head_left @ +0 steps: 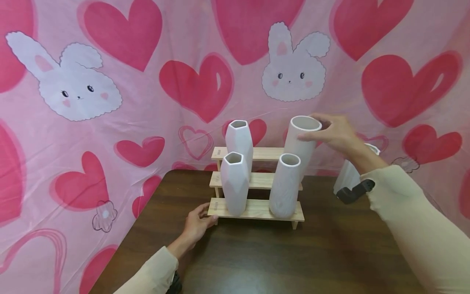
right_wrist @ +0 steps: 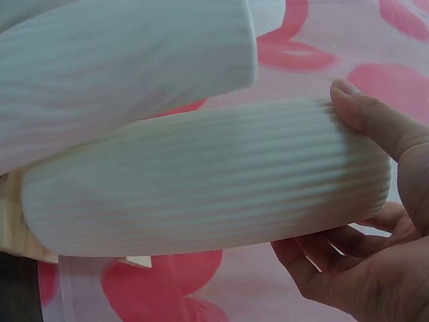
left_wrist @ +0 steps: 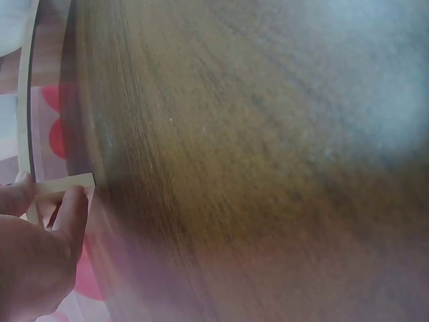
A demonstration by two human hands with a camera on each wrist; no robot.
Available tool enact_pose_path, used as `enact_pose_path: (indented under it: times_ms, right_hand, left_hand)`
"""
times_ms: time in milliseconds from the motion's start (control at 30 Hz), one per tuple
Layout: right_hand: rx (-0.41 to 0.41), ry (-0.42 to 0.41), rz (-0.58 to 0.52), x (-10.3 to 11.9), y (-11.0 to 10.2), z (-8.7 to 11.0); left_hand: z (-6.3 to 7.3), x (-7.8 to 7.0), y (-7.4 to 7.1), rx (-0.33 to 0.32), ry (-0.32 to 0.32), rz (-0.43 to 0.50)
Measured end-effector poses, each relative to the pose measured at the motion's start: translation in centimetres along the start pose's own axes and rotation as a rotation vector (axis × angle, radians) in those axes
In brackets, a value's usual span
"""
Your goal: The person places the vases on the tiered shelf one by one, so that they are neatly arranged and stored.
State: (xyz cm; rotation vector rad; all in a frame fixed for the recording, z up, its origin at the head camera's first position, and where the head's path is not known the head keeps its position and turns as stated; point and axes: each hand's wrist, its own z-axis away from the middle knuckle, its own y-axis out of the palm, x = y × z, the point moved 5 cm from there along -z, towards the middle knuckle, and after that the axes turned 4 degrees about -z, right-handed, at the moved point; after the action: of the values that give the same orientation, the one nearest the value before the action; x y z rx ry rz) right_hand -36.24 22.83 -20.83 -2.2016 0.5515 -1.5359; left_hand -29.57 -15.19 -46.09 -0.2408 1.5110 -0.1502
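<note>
In the head view my right hand (head_left: pixel 335 132) grips a ribbed white vase (right_wrist: pixel 201 181) near its rim, thumb on the near side and fingers round the far side. This vase stands upright at the right end of a three-step wooden stand (head_left: pixel 258 208), partly behind a smaller white vase (head_left: pixel 284 190) with a round mouth. My left hand (head_left: pixel 196 224) pinches the stand's lowest step at its left end. The left wrist view shows that hand's thumb and finger on the pale wood (left_wrist: pixel 67 182). Two faceted white vases, a front one (head_left: pixel 235 185) and a rear one (head_left: pixel 240 141), occupy the stand's left side.
Another white vase (head_left: pixel 346 177) stands on the dark wooden table (head_left: pixel 275 257) to the right of the stand, partly hidden by my right wrist. A pink cloth (head_left: pixel 139 106) with hearts and rabbits hangs behind the table and along its left side.
</note>
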Motion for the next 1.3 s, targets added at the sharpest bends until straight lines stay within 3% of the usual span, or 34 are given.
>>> enact_pose_path:
  times_ms: [667,1300]
  right_hand:
    - [0.068,0.043,-0.04,0.4,3.0,-0.9]
    - [0.135,0.053,-0.001,0.6,3.6,-0.7]
  left_hand:
    - [-0.1,0.2,-0.2,0.008,-0.001,0.008]
    - [0.2,0.1,-0.3,0.027,-0.01,0.007]
